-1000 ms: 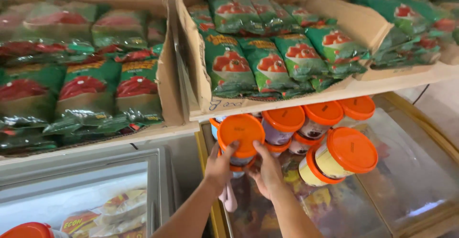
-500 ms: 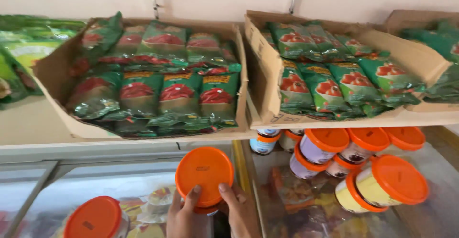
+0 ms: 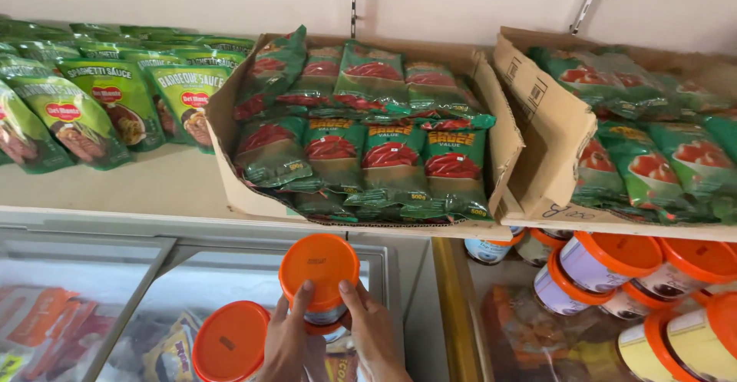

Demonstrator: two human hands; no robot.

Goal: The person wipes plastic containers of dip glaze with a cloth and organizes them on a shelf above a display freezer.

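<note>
Shifting leftward, both hands, left hand (image 3: 285, 341) and right hand (image 3: 374, 334), now grip the orange-lidded jar (image 3: 318, 272) beside another orange-lidded tub (image 3: 230, 342) over the freezer glass (image 3: 153, 305).

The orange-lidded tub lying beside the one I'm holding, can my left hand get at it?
Probably yes: the left hand is right beside that tub, nothing between them, though it is gripping the held tub.

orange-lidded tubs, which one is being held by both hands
The orange-lidded tub over the freezer glass, between left hand and right hand.
</note>
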